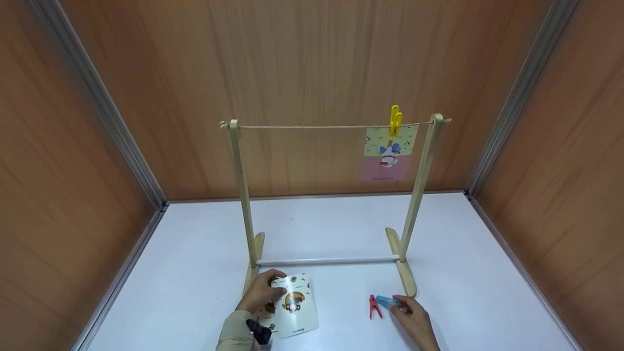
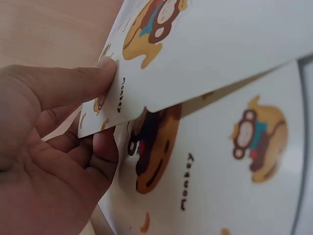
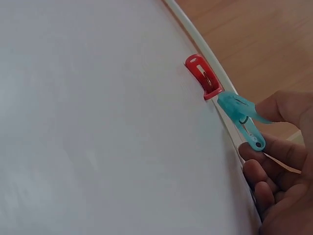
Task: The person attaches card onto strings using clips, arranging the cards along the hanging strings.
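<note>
Toward the surface's point(image 1: 341, 317) near edge, a card point(image 2: 220, 49) is pinched by the left hand point(image 1: 261, 294), a blue clip point(image 1: 387, 301) by the right hand point(image 1: 413, 319), beside a red clip point(image 1: 374, 306).

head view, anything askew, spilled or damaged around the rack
Nothing stands out. The rack stands upright with its cord strung across, the hanging card is held by the yellow clip, and no spill or damage shows. The left hand holds a monkey card; the right hand holds the blue clip beside the red clip.
</note>
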`<state>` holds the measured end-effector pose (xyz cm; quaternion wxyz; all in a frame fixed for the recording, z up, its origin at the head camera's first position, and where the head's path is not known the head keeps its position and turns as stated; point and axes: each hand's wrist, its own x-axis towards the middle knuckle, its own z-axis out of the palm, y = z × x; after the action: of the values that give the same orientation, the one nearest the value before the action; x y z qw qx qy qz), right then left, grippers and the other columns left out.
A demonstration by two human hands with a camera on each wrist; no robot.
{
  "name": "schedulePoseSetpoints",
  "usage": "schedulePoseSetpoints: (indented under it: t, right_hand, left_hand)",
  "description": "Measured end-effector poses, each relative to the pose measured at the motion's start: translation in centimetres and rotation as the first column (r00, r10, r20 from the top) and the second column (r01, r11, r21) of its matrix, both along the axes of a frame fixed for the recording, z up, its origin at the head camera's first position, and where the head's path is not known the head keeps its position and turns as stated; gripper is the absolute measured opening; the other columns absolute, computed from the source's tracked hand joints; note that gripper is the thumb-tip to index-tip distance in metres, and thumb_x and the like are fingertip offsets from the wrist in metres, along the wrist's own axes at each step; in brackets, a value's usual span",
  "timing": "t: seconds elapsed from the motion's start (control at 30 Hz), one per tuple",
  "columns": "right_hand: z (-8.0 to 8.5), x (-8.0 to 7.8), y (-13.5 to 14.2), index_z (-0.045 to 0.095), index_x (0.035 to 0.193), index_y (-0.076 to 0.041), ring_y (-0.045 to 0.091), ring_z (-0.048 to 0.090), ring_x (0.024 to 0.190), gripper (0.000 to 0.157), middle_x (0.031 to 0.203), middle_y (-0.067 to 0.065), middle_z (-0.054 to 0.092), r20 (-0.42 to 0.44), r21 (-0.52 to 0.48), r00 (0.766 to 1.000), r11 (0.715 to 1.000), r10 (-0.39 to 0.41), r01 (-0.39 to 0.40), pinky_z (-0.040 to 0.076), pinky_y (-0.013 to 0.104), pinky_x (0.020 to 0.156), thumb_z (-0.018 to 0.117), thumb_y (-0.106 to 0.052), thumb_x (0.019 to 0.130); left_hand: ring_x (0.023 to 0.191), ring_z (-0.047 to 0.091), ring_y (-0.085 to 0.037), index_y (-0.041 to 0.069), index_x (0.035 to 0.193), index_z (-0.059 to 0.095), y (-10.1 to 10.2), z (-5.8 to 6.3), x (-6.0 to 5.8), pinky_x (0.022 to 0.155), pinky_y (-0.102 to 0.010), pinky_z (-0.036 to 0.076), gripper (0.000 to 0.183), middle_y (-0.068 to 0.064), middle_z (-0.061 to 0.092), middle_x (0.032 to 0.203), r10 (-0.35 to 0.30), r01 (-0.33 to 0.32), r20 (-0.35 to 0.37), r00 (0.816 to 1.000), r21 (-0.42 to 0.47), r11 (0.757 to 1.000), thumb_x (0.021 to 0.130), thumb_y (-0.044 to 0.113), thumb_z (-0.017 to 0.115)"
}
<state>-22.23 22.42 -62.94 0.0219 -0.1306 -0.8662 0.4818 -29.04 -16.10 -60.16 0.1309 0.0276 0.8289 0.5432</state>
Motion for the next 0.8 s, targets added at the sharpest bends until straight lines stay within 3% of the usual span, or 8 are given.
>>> schedulePoseSetpoints:
  t: [0.17, 0.4, 0.8]
  right_hand:
    - [0.04, -0.05, 0.04, 0.064, 0.115, 0.000, 0.013, 0.051, 0.081, 0.037, 0.094, 0.005, 0.064, 0.009, -0.006, 1.000, 1.000, 0.004, -0.004, 0.043, 0.024, 0.070, 0.070, -0.021, 0.084]
    - [0.32, -0.04, 0.14, 0.060, 0.122, 0.002, 0.014, 0.053, 0.085, 0.044, 0.102, 0.008, 0.064, 0.039, -0.046, 0.999, 0.999, 0.010, -0.008, 0.044, 0.027, 0.075, 0.068, -0.022, 0.086]
    - [0.85, -0.31, 0.31, 0.058, 0.123, 0.001, 0.015, 0.055, 0.088, 0.048, 0.101, 0.006, 0.064, 0.092, -0.172, 0.996, 0.985, -0.002, 0.018, 0.043, 0.027, 0.078, 0.071, -0.025, 0.085]
  left_hand:
    - [0.089, 0.061, -0.021, 0.003, 0.121, 0.057, 0.02, -0.33, -0.16, 0.069, -0.032, 0.054, 0.035, -0.016, 0.059, 0.115, 0.033, -0.036, 0.049, 0.998, 0.051, 0.998, 0.087, 0.008, 0.065]
    - [0.098, 0.062, -0.019, 0.002, 0.121, 0.057, 0.14, -0.44, -0.08, 0.079, -0.032, 0.053, 0.030, -0.016, 0.060, 0.120, 0.043, -0.049, 0.065, 0.997, 0.092, 0.995, 0.093, 0.011, 0.057]
    - [0.083, 0.065, -0.018, 0.002, 0.122, 0.055, 0.48, -0.33, -0.18, 0.068, -0.030, 0.051, 0.036, -0.010, 0.067, 0.104, 0.119, -0.138, 0.120, 0.986, 0.172, 0.975, 0.092, 0.021, 0.062]
